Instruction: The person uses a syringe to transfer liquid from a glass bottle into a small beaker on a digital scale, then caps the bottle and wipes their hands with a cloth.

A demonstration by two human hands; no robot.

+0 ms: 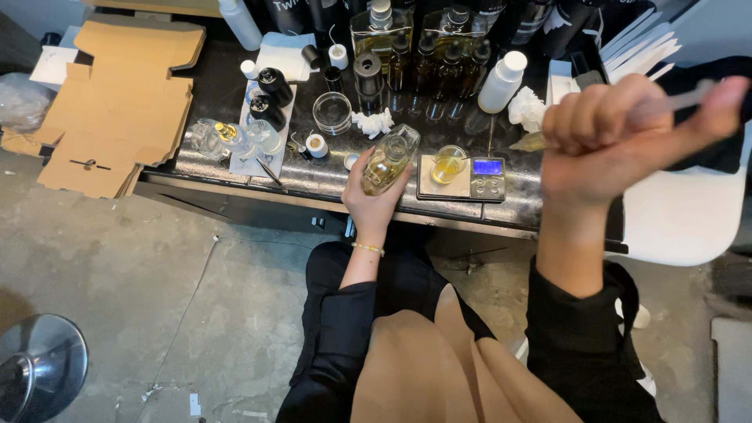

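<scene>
My left hand [374, 205] holds a clear glass bottle [389, 160] with yellowish liquid, tilted over the front edge of the dark table [313, 182]. Raised close to the camera, my right hand [619, 133] is closed around a clear plastic pipette [540, 141], its tip holding yellow liquid and pointing left. Just right of the bottle, a small glass cup of yellow liquid [450, 164] sits on a small digital scale [462, 177] with a lit blue display.
Dark and clear bottles crowd the table's back, with a white plastic bottle [501, 81], an empty glass dish [332, 112] and crumpled tissues [373, 122]. Flattened cardboard [117, 102] lies at left. A white chair [681, 211] stands right; a metal stool base [39, 364] is bottom left.
</scene>
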